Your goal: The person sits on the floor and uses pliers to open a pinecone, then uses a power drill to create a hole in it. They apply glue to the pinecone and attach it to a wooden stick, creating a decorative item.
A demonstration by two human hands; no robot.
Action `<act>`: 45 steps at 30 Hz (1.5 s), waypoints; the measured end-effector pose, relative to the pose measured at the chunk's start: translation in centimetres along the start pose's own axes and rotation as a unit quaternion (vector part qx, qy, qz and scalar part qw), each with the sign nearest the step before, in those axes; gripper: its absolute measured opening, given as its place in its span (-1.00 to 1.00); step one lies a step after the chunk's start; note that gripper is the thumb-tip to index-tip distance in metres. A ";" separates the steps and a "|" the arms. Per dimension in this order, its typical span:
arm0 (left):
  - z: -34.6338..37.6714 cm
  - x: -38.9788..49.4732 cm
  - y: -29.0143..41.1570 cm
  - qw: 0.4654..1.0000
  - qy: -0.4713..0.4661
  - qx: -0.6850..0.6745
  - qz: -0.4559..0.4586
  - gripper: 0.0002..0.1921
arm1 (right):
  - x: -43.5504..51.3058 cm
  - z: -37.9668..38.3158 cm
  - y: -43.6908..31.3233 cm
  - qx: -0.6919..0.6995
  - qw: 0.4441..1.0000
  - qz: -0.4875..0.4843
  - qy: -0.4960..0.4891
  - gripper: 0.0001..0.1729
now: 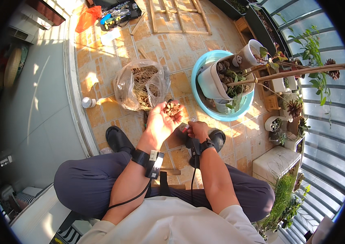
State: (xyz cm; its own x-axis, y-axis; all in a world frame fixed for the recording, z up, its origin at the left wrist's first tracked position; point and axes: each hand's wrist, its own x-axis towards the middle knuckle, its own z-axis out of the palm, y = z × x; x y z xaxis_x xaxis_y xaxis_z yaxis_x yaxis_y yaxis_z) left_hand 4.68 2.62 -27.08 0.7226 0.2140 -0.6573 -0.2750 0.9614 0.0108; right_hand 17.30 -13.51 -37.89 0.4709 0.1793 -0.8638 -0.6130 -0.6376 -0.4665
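A brown, opened pine cone (172,109) rests in the upturned palm of my left hand (159,122), with the fingers curled up around it. My right hand (199,129), lower and to the right, pinches a small red-and-white tube (186,128). Its tip points toward the left hand, apart from the cone. Just beyond my left hand stands a clear plastic bag (123,88) holding dry pine needles or straw (143,77). Under my hands, a dark object on the floor is mostly hidden.
To the right, a light blue basin (200,105) holds a white planter (207,80); a bamboo stick (300,71) juts rightward from it. Potted plants (273,123) line the railing. Farther off lie a wooden lattice (181,32) and an open toolbox (134,13). A small white-capped container (87,102) stands left.
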 end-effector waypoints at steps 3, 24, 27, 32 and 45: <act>1.8 1.5 0.1 0.998 -0.026 -0.049 0.009 -0.60 | 1.5 0.1 -0.5 -0.010 0.999 0.038 0.004 -0.79; 23.8 -7.1 7.0 0.990 -0.130 0.008 0.048 -0.70 | -24.1 1.3 -26.8 0.159 0.971 -0.134 -0.120 -0.81; 26.7 -9.3 6.8 0.992 -0.120 0.017 0.038 -0.76 | -28.1 0.4 -29.6 0.199 0.958 -0.173 -0.115 -0.86; 32.0 -12.4 5.5 0.993 -0.110 0.033 0.026 -0.79 | -33.6 -2.0 -33.1 0.247 0.942 -0.213 -0.085 -0.79; 42.5 -18.6 4.4 0.988 -0.133 0.080 0.016 -0.80 | -43.3 -5.9 -37.8 0.265 0.933 -0.244 -0.026 -0.81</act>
State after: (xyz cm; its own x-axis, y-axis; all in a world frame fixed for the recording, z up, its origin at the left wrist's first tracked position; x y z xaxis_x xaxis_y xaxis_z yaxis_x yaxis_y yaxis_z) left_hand 17.01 10.22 17.25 0.8617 0.2630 -0.4341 -0.2130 0.9637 0.1610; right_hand 23.84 -1.64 18.28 0.7527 0.3956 -0.5263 -0.5678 -0.0144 -0.8230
